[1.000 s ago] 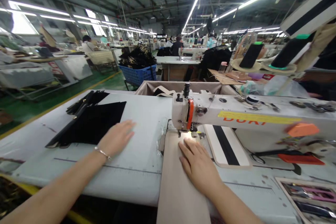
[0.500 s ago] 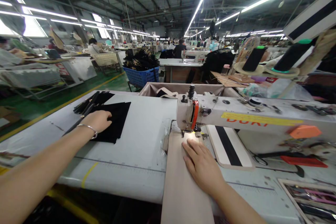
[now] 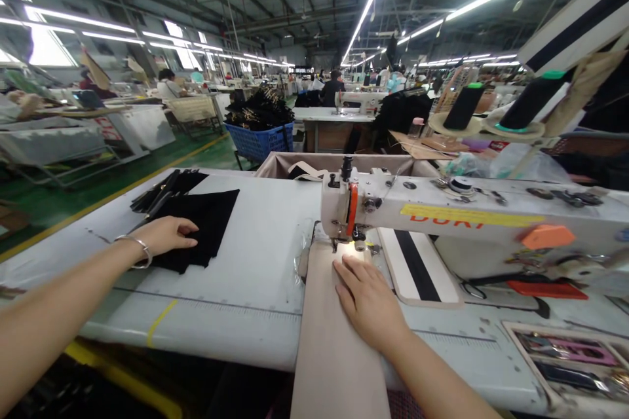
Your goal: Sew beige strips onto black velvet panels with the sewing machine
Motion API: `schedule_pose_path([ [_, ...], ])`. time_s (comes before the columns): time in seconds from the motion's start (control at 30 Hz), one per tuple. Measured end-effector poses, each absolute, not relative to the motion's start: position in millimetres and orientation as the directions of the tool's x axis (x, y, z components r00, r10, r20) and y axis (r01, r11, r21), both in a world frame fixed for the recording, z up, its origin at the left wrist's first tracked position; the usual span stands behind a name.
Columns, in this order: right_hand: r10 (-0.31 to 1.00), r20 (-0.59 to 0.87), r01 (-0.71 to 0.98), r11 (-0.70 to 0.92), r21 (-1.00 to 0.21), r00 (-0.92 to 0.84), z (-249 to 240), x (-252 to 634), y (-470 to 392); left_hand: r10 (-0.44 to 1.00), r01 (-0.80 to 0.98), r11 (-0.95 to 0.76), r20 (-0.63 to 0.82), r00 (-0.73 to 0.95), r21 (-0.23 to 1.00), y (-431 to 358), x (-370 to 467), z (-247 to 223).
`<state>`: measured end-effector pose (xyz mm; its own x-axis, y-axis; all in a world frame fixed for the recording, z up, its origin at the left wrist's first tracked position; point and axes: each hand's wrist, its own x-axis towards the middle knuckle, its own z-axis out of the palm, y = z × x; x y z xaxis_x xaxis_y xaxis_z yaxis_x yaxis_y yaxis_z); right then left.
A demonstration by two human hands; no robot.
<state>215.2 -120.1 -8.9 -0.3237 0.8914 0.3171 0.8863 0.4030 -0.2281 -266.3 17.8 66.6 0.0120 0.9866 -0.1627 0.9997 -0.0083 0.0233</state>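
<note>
My left hand (image 3: 170,236) rests over the stack of black fabric pieces (image 3: 216,216) on the left of the sewing table, its fingers loosely bent with gaps between them. My right hand (image 3: 366,298) lies flat on a long beige fabric strip (image 3: 339,366), fingertips just in front of the needle area. The strip runs from beneath the presser foot of the sewing machine (image 3: 393,209) down over the table's front edge. A beige-edged white panel with a black stripe (image 3: 420,265) lies right of the needle, partly behind the machine arm.
Black zipper-like strips (image 3: 164,193) lie at the fabric's far left. Behind the machine is a beige fabric-lined bin (image 3: 275,163). A tool tray (image 3: 565,357) sits at lower right, with thread cones (image 3: 464,108) above. A blue basket (image 3: 260,141) stands beyond the table.
My left hand has drawn back toward me and left across the black fabric, and its fingers have spread slightly. My right hand stays on the beige strip. The view has shifted slightly.
</note>
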Motion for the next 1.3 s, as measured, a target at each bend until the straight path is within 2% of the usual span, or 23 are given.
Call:
schedule_pose_path([
  [0.07, 0.892, 0.316, 0.888, 0.401, -0.227, -0.322, -8.1, 215.2, -119.7, 0.991, 1.0, 0.012, -0.134, -0.012, 0.005, 18.5, -265.6, 74.9],
  [0.17, 0.892, 0.316, 0.889, 0.4, -0.224, -0.322, -5.6, 214.5, -116.0, 0.998, 0.997, 0.053, -0.01, -0.054, -0.05, 10.3, -248.5, 93.8],
  [0.23, 0.89, 0.315, 0.888, 0.405, -0.216, -0.329, -4.0, 213.4, -112.0, 0.999, 0.999, 0.027, 0.039, -0.027, -0.019, -4.2, -220.0, 105.2],
  [0.27, 0.89, 0.315, 0.889, 0.406, -0.211, -0.331, -3.5, 212.8, -110.0, 1.0, 1.0, -0.011, 0.028, 0.01, 0.027, -13.6, -200.6, 108.0],
  [0.3, 0.891, 0.313, 0.892, 0.403, -0.206, -0.331, -3.4, 212.4, -108.3, 0.995, 0.985, -0.097, -0.018, 0.101, 0.141, -23.5, -178.7, 107.6],
  [0.37, 0.892, 0.313, 0.895, 0.398, -0.202, -0.326, -4.2, 212.0, -105.8, 0.935, 0.909, -0.223, -0.188, 0.302, 0.352, -39.8, -132.8, 95.9],
  [0.4, 0.891, 0.317, 0.894, 0.399, -0.204, -0.325, -5.1, 212.0, -105.2, 0.884, 0.865, -0.284, -0.236, 0.403, 0.414, -43.9, -111.7, 84.8],
  [0.43, 0.888, 0.322, 0.891, 0.404, -0.208, -0.328, -6.1, 212.2, -104.8, 0.87, 0.828, -0.38, -0.145, 0.471, 0.412, -44.3, -93.5, 71.3],
  [0.47, 0.885, 0.328, 0.886, 0.41, -0.214, -0.331, -7.1, 212.5, -104.7, 0.862, 0.812, -0.462, -0.035, 0.506, 0.357, -40.8, -78.9, 56.4],
  [0.53, 0.881, 0.34, 0.88, 0.417, -0.227, -0.33, -8.8, 213.1, -104.8, 0.864, 0.835, -0.503, 0.131, 0.486, 0.222, -24.2, -61.4, 27.6],
  [0.6, 0.882, 0.345, 0.88, 0.413, -0.234, -0.321, -9.7, 213.6, -105.0, 0.88, 0.87, -0.467, 0.183, 0.439, 0.16, -3.2, -56.8, 7.7],
  [0.67, 0.883, 0.349, 0.881, 0.408, -0.239, -0.314, -9.8, 213.9, -105.1, 0.894, 0.88, -0.443, 0.161, 0.419, 0.173, 11.7, -60.3, 2.7],
  [0.73, 0.884, 0.349, 0.881, 0.406, -0.243, -0.311, -9.7, 214.1, -105.1, 0.896, 0.869, -0.445, 0.126, 0.427, 0.217, 14.8, -68.8, 14.6],
  [0.83, 0.885, 0.35, 0.88, 0.403, -0.25, -0.306, -10.3, 213.7, -104.9, 0.894, 0.825, -0.44, 0.086, 0.44, 0.355, 1.3, -88.3, 59.5],
  [0.93, 0.889, 0.347, 0.883, 0.396, -0.251, -0.3, -11.7, 212.6, -104.4, 0.942, 0.807, -0.336, 0.154, 0.299, 0.486, -13.9, -104.3, 112.3],
  [1.0, 0.892, 0.342, 0.886, 0.39, -0.25, -0.296, -12.1, 211.8, -104.2, 0.959, 0.743, -0.277, 0.128, 0.252, 0.609, -18.0, -101.6, 130.8],
  [1.03, 0.893, 0.339, 0.887, 0.389, -0.25, -0.296, -12.0, 211.6, -104.2, 0.955, 0.715, -0.271, 0.087, 0.283, 0.644, -18.8, -94.2, 131.5],
  [1.17, 0.895, 0.332, 0.885, 0.39, -0.255, -0.299, -9.7, 212.1, -105.2, 0.812, 0.657, -0.411, -0.074, 0.579, 0.632, -20.4, -33.5, 83.0],
  [1.3, 0.898, 0.32, 0.882, 0.391, -0.263, -0.303, -6.2, 213.4, -105.3, 0.852, 0.697, -0.43, 0.003, 0.523, 0.574, -21.1, 21.3, 24.3],
])
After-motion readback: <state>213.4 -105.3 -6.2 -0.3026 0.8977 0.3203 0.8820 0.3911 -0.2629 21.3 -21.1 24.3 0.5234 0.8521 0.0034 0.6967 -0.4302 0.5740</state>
